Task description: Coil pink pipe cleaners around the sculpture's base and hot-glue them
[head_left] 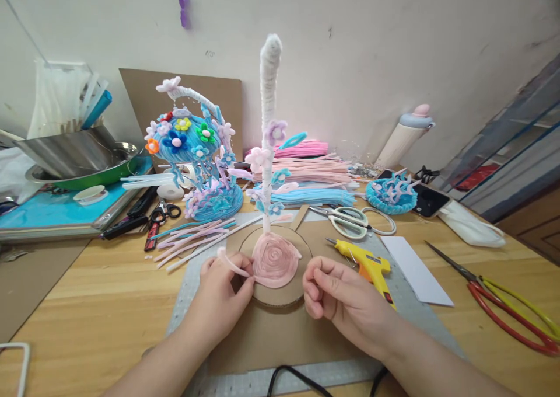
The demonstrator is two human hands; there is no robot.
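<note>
A flat spiral of pink pipe cleaner [276, 259] lies on a round cardboard disc [271, 296]. At its left edge, my left hand [227, 292] pinches a loose pink pipe cleaner [234, 264] whose end curls up over the fingers. My right hand [339, 292] is beside the disc's right edge with fingers curled and thumb against them; anything inside the pinch is hidden. Behind the spiral rises a white wrapped stem [268, 87], upright and thicker at the top. Small fuzzy flowers [276, 133] in pink, lilac and blue are on the stem.
A yellow glue gun [365, 264] lies right of my right hand, near white-handled scissors [347, 222] and a white card [415, 270]. Red-and-yellow scissors [503, 303] are at far right. Pipe cleaner bundles [310, 178] and a blue flowered lamp-like piece [188, 140] stand behind. A black cable [301, 373] crosses in front.
</note>
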